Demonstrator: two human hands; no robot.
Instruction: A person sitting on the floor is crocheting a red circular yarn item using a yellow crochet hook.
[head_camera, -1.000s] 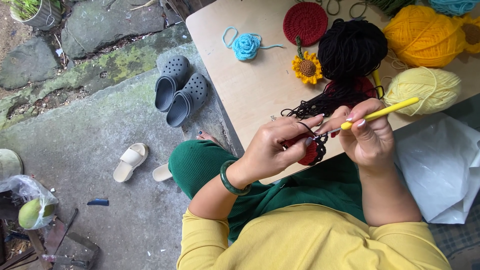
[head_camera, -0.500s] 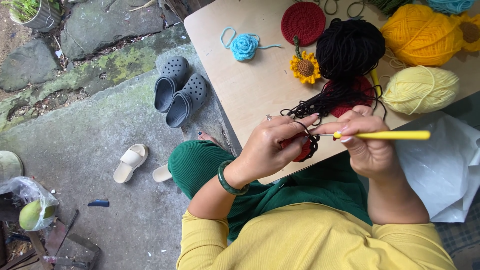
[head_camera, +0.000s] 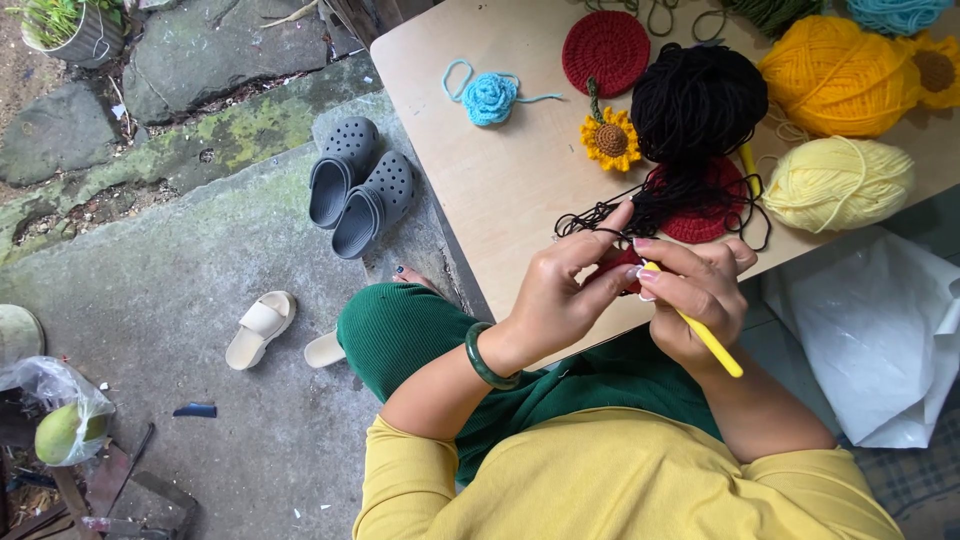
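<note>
Yellow crochet hook (head_camera: 706, 340) gripped by right hand (head_camera: 700, 295); small red crochet piece (head_camera: 622, 264) pinched by left hand (head_camera: 565, 295) at desk (head_camera: 510, 190) near edge.

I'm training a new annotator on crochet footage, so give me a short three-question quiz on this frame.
1. True or false: the right hand holds a slim yellow crochet hook.
2. Which lies closest to the big black yarn ball? A) small crocheted sunflower B) light blue crocheted rose C) pair of grey clogs
3. Fill in: the left hand wears a dark green ____ at the wrist.

Key: 1 true. 2 A. 3 bangle.
</note>
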